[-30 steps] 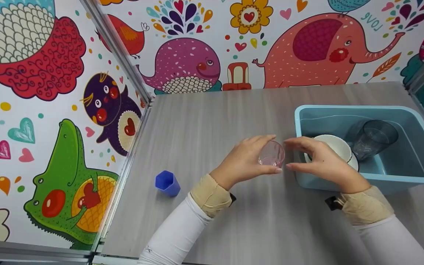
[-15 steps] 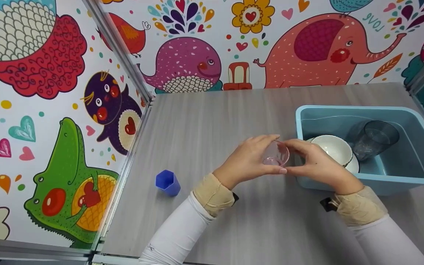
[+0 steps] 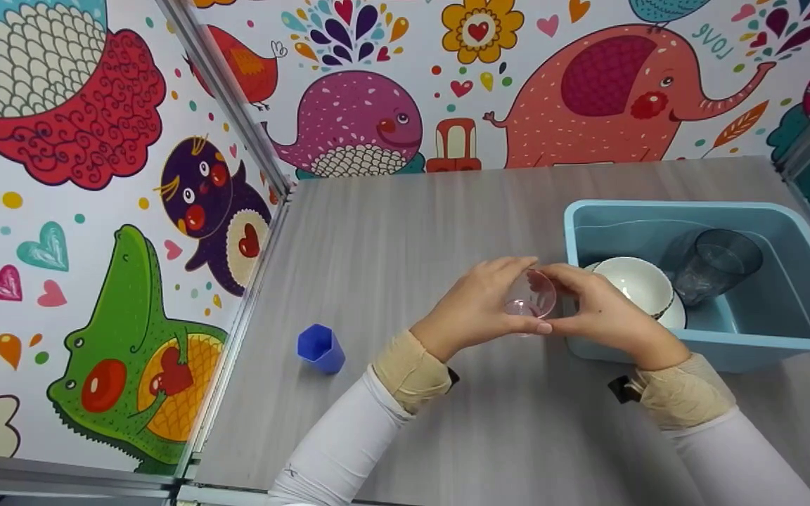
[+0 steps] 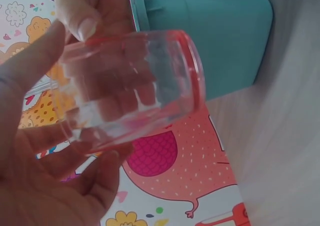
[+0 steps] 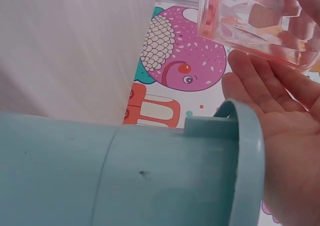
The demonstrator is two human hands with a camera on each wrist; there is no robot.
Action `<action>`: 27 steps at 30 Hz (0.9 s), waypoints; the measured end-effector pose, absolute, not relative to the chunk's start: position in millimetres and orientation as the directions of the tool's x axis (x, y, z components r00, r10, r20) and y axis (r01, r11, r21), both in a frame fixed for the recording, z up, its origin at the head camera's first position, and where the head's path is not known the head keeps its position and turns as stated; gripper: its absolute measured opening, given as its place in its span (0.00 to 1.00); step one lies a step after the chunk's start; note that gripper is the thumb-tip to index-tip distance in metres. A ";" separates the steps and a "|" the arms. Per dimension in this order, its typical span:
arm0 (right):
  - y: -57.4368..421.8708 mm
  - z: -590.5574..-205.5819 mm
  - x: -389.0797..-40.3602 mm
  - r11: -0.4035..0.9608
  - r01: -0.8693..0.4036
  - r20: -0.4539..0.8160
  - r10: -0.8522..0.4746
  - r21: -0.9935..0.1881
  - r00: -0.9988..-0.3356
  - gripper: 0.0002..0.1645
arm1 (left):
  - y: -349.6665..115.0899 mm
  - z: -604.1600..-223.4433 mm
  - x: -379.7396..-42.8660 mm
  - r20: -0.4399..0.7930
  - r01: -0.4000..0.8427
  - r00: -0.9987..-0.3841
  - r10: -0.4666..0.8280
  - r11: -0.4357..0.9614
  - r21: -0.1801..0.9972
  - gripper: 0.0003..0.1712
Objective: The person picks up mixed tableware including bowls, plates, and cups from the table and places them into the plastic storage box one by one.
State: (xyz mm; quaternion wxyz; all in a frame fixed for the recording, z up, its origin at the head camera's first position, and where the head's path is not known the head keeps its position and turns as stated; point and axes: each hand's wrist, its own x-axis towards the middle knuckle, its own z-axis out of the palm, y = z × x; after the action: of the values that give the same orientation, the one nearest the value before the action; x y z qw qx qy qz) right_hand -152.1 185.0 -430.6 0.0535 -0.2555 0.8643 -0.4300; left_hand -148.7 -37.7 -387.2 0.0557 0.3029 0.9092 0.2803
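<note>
A clear pink-tinted drinking glass (image 3: 533, 289) is held between both hands above the table. My left hand (image 3: 472, 302) grips it from the left, thumb in front and fingers behind. From the other side my right hand (image 3: 605, 309) holds it, its thumb tip close to the left thumb. In the left wrist view the glass (image 4: 130, 90) lies sideways across the picture, with a thick pink band at one end. The right wrist view shows the glass (image 5: 260, 23) at the top, against the right hand's fingers (image 5: 255, 80).
Right of the hands stands a light-blue plastic tub (image 3: 700, 206). Inside it are a white bowl (image 3: 633, 281), a white dish (image 3: 677, 318) partly under it, and a tilted smoky glass (image 3: 721, 267). A blue hexagonal cup (image 3: 320, 348) is on the table (image 3: 377, 246) at left.
The right hand has come left from the tub's edge to the glass and taken hold of it. The left hand has shifted slightly right with the glass, which has turned a little.
</note>
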 end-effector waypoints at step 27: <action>204.2 -412.8 -149.6 0.497 -0.309 0.082 -0.426 -0.811 -0.901 0.45 | -48.6 -405.9 -150.1 0.020 0.439 -0.831 0.555 0.635 0.635 0.57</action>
State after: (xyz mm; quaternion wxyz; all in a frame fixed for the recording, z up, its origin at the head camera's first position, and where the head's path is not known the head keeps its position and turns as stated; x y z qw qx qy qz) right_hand -149.6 204.2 -412.8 0.0643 -0.2131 0.8628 -0.4539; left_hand -150.1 -48.6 -405.9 0.0889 0.2763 0.8998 0.3256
